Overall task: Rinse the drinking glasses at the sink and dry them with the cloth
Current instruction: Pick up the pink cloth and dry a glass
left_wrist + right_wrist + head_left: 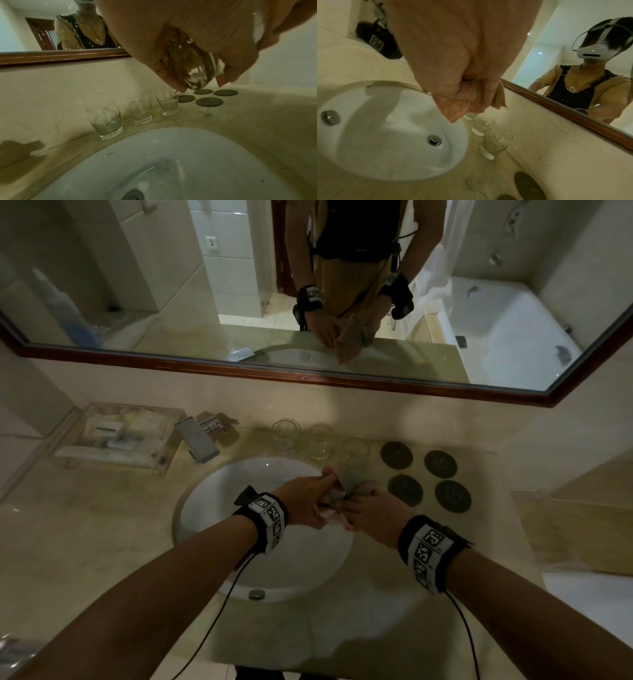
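Glass (188,67) sat gripped in the left hand (305,501) above the sink (219,508) edge, while the right hand (373,517) pinched the cloth (453,108) stuffed into it; three more glasses (139,108) stood on the tabletop (376,628).

The cloth (453,108) is orange. The sink (219,494) is white. Beside the sink, the four round coasters (452,496) are dark. The wrist bands (270,520) are black with black-and-white square patterns.
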### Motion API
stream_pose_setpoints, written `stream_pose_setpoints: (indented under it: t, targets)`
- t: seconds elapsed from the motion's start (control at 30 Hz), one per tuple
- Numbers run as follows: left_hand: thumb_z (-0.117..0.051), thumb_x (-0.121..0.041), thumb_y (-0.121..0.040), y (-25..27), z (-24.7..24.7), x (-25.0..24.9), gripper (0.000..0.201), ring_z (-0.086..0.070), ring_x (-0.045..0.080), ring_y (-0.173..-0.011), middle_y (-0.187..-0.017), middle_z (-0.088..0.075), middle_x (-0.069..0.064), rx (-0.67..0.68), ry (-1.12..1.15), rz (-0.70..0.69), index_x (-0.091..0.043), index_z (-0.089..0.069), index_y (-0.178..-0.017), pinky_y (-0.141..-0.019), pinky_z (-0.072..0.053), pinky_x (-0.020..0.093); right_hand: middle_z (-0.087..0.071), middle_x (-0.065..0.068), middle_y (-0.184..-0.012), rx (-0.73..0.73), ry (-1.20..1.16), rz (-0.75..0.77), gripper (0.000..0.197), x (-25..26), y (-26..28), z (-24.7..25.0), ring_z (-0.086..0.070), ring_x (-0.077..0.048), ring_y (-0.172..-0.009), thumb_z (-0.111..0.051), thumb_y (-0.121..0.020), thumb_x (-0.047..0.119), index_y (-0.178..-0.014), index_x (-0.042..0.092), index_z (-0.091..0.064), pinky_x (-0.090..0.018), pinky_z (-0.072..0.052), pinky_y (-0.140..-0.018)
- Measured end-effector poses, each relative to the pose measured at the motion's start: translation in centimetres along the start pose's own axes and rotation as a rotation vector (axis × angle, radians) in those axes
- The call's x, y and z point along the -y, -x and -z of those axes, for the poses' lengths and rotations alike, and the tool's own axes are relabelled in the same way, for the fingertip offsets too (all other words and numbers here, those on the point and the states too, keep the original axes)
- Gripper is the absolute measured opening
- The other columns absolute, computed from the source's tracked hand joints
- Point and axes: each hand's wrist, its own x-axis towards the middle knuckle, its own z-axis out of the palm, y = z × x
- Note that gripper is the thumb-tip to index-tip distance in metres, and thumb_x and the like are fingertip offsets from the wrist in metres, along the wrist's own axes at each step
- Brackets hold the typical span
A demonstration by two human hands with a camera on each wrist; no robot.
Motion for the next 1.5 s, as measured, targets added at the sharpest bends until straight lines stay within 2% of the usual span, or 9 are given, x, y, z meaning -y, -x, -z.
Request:
stream_pose_setpoints:
  t: [0.13, 0.43, 0.6, 0.77, 0.87, 1.03, 1.27, 1.33, 1.5]
  targets:
    - [-0.078, -0.033, -0.068, -0.2, 0.8, -0.4, 0.073, -0.063, 0.026, -0.094, -0.109, -0.062, 0.005, 0.144, -0.11, 0.017, -0.02, -0.037, -0.126, -0.083, -0.054, 0.035, -0.011, -0.002, -0.162, 0.102, 0.126, -0.039, 0.064, 0.5, -0.9, -2.0, -0.012, -0.026, -0.148, -0.049, -0.097, 0.016, -0.153, 0.022, -0.018, -0.061, -0.016, -0.115]
    - [-0.082, -0.034, -0.065, -0.2, 1.9, -0.4, 0.078, -0.06, 0.024, -0.095, -0.11, -0.063, 0.003, 0.249, -0.153, 0.036, -0.025, -0.038, -0.129, -0.083, -0.05, 0.033, -0.027, -0.005, -0.157, 0.031, 0.042, -0.02, 0.058, 1.5, -1.3, -2.1, -0.034, -0.028, -0.139, -0.048, -0.096, 0.006, -0.149, 0.017, -0.028, -0.048, -0.033, -0.11]
    - [-0.079, -0.029, -0.066, -0.2, 2.3, -0.4, 0.075, -0.06, 0.019, -0.084, -0.1, -0.064, -0.002, 0.188, -0.186, 0.011, -0.027, -0.036, -0.128, -0.074, -0.049, 0.029, -0.05, -0.005, -0.138, 0.044, -0.769, -0.196, 0.059, 1.4, -2.0, -1.9, -0.054, -0.022, -0.118, -0.05, -0.091, 0.0, -0.145, 0.022, -0.037, -0.03, -0.046, -0.098]
    - [-0.081, -0.029, -0.065, 0.2, 1.7, -0.7, 0.078, -0.061, 0.023, -0.095, -0.109, -0.064, -0.001, 0.109, -0.207, 0.02, -0.029, -0.035, -0.129, -0.082, -0.052, 0.038, -0.069, -0.007, -0.101, 0.16, -1.717, -0.188, 0.038, 1.2, -1.4, -1.1, -0.067, -0.024, -0.103, -0.051, -0.086, -0.016, -0.111, 0.012, -0.059, -0.042, -0.052, -0.097]
    - [-0.08, -0.032, -0.066, 0.1, 0.9, -0.8, 0.08, -0.06, 0.024, -0.101, -0.116, -0.062, 0.0, 0.042, -0.221, 0.001, -0.028, -0.034, -0.131, -0.085, -0.047, 0.036, -0.068, -0.02, -0.103, 0.146, -1.898, -0.205, 0.046, 0.8, -0.8, -1.5, -0.068, -0.029, -0.102, -0.04, -0.083, -0.023, -0.109, 0.008, -0.06, -0.047, -0.05, -0.099]
    - [-0.08, -0.027, -0.068, 0.1, 0.1, -0.7, 0.079, -0.06, 0.023, -0.098, -0.115, -0.062, 0.001, 0.023, -0.071, 0.046, -0.026, -0.033, -0.131, -0.084, -0.051, 0.035, -0.066, -0.025, -0.116, 0.125, -1.756, -0.195, 0.048, -0.2, -1.3, -1.7, -0.067, -0.034, -0.105, -0.047, -0.086, -0.014, -0.128, 0.007, -0.052, -0.046, -0.053, -0.094]
    - [-0.081, -0.026, -0.068, -0.1, -0.5, 0.3, 0.075, -0.063, 0.019, -0.093, -0.112, -0.064, 0.001, -0.018, 0.212, 0.108, -0.028, -0.038, -0.129, -0.085, -0.054, 0.037, -0.068, -0.003, -0.086, -0.261, -1.467, -0.337, 0.023, -1.4, -1.1, -1.5, -0.067, -0.004, -0.073, -0.049, -0.091, -0.005, -0.094, 0.014, -0.062, -0.024, -0.054, -0.072]
    - [-0.082, -0.027, -0.067, -0.1, -0.5, 0.6, 0.074, -0.063, 0.018, -0.091, -0.108, -0.065, 0.0, -0.042, 0.276, 0.129, -0.029, -0.04, -0.127, -0.083, -0.055, 0.037, -0.067, -0.003, -0.102, -0.227, -1.36, -0.297, 0.025, -1.5, -1.2, -1.8, -0.066, -0.008, -0.089, -0.055, -0.087, 0.002, -0.107, 0.014, -0.064, -0.029, -0.054, -0.083]
    - [-0.083, -0.025, -0.066, -0.2, 0.4, 0.6, 0.069, -0.064, 0.019, -0.097, -0.113, -0.065, 0.0, 0.042, 0.257, 0.093, -0.026, -0.044, -0.124, -0.088, -0.055, 0.035, -0.035, 0.01, -0.151, -0.067, -0.46, -0.14, 0.052, -1.2, -0.5, -1.7, -0.045, -0.017, -0.13, -0.052, -0.091, 0.008, -0.139, 0.028, -0.046, -0.03, -0.04, -0.106]
